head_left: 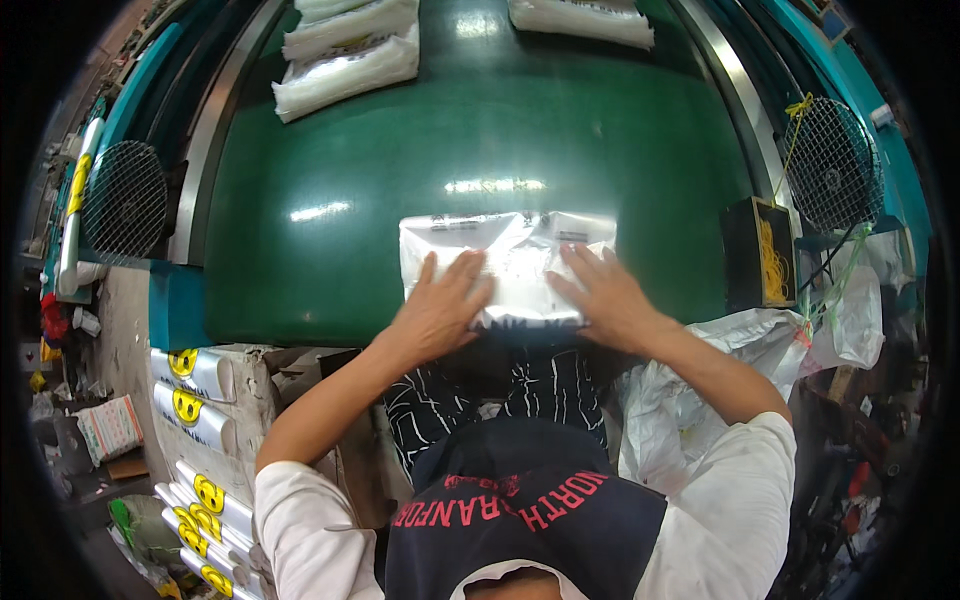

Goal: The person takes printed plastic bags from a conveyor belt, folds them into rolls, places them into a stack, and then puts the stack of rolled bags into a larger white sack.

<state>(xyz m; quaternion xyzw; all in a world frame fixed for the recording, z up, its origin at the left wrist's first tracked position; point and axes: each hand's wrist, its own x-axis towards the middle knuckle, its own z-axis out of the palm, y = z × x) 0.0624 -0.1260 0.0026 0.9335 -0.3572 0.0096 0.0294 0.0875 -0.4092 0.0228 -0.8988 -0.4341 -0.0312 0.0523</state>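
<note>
A flat stack of shiny white plastic bags (515,270) lies at the near edge of the green conveyor belt (330,260). My left hand (447,300) rests on its left side, fingers stretched forward over the film. On the right side of the same stack, my right hand (605,300) lies palm down with the fingers spread. Both hands press on the plastic from above rather than grip it. Dark print shows along the stack's near edge, partly hidden by my hands.
Folded bag bundles (350,70) lie at the belt's far left, and another bundle (585,22) at the far right. A box of yellow ties (770,255) stands by the right rail. Rolled bags (205,500) sit at lower left. Wire fan guards (835,165) flank the belt.
</note>
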